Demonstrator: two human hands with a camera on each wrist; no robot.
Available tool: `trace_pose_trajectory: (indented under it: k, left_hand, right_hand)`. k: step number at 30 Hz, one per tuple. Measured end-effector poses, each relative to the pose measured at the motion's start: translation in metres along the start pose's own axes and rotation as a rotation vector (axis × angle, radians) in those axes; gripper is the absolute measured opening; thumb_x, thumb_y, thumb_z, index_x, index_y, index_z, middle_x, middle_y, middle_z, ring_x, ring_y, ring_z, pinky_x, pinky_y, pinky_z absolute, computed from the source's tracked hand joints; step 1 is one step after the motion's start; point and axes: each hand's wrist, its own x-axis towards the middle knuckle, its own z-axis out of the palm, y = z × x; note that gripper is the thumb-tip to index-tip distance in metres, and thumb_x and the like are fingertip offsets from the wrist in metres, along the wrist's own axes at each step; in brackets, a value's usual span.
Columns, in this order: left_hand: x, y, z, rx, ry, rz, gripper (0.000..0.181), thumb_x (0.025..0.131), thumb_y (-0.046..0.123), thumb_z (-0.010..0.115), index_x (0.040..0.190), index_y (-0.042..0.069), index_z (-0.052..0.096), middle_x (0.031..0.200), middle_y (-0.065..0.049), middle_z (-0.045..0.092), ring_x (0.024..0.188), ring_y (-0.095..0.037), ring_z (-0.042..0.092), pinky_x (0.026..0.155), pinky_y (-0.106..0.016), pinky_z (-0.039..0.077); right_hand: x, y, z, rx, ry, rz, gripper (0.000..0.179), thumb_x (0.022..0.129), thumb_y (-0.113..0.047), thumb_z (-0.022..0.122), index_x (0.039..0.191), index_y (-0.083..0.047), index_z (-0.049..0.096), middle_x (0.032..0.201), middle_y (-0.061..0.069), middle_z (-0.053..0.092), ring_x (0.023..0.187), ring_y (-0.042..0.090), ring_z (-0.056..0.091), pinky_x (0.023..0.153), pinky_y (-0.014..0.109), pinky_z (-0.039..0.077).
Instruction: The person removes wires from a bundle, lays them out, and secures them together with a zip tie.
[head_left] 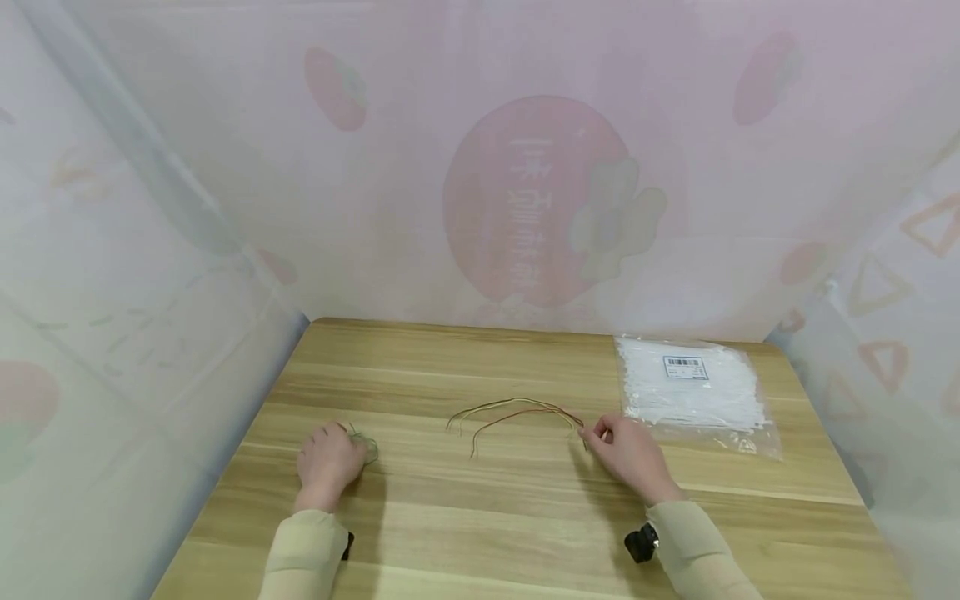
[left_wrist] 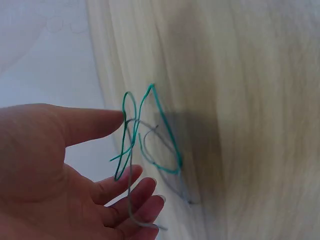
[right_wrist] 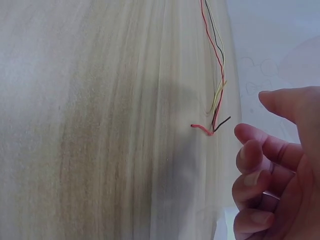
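Left wrist view: the left hand [left_wrist: 80,170], thumb and fingers spread apart, is at a loose tangle of green wire [left_wrist: 167,127] and grey wire [left_wrist: 129,195]; whether the thumb tip touches it, I cannot tell.

Right wrist view: the right hand [right_wrist: 280,160], thumb apart from loosely bent fingers, is just beside the ends of red wire [right_wrist: 222,65], black wire [right_wrist: 223,123] and yellow wire [right_wrist: 217,95].

Head view: these arc across a wooden table [head_left: 465,533], between the hands; a bag of white zip ties [head_left: 690,396] lies at far right.

Wood-grain tabletop [head_left: 465,533], pale printed sheeting [head_left: 375,217] on three sides (faded strawberries [head_left: 335,89], large reddish circle [head_left: 487,192])
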Motion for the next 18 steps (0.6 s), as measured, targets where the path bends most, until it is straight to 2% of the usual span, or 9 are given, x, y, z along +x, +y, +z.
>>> trace_pose_trajectory:
  k: [3, 9, 13, 18]
  left_hand:
    - [0.002, -0.002, 0.007, 0.015, -0.003, 0.003, 0.035, 0.093, 0.019, 0.056, 0.104, -0.014, 0.049, 0.102, -0.033, 0.051, 0.102, -0.051, 0.05, 0.092, -0.063, 0.039]
    - [0.005, -0.007, 0.016, 0.018, 0.022, -0.021, 0.051, 0.097, 0.024, 0.064, 0.116, -0.019, 0.042, 0.115, -0.041, 0.04, 0.111, -0.056, 0.041, 0.093, -0.064, 0.037]
    - [0.008, -0.011, 0.018, 0.013, 0.022, -0.03, 0.051, 0.099, 0.024, 0.062, 0.117, -0.019, 0.041, 0.117, -0.043, 0.04, 0.115, -0.059, 0.039, 0.096, -0.066, 0.035]
    - [0.009, -0.012, 0.018, 0.074, -0.018, 0.003, 0.042, 0.1, 0.022, 0.057, 0.11, -0.018, 0.052, 0.111, -0.04, 0.05, 0.111, -0.058, 0.047, 0.094, -0.067, 0.039]
  right_hand:
    - [-0.001, 0.0, 0.001, -0.002, -0.003, 0.0, 0.029, 0.098, -0.04, 0.069, 0.081, -0.017, 0.065, 0.065, -0.003, 0.053, 0.059, 0.016, 0.047, 0.056, 0.034, 0.039]
    - [-0.002, 0.0, 0.001, 0.003, 0.001, 0.01, 0.03, 0.098, -0.042, 0.068, 0.082, -0.017, 0.065, 0.067, -0.003, 0.054, 0.061, 0.016, 0.048, 0.056, 0.034, 0.04]
    - [-0.003, -0.001, 0.003, 0.017, 0.003, 0.006, 0.029, 0.097, -0.04, 0.069, 0.081, -0.017, 0.065, 0.066, -0.002, 0.053, 0.059, 0.016, 0.047, 0.054, 0.034, 0.039]
    - [-0.003, -0.003, 0.006, 0.048, 0.007, -0.009, 0.027, 0.097, -0.038, 0.071, 0.08, -0.018, 0.066, 0.064, -0.003, 0.054, 0.057, 0.014, 0.046, 0.053, 0.033, 0.039]
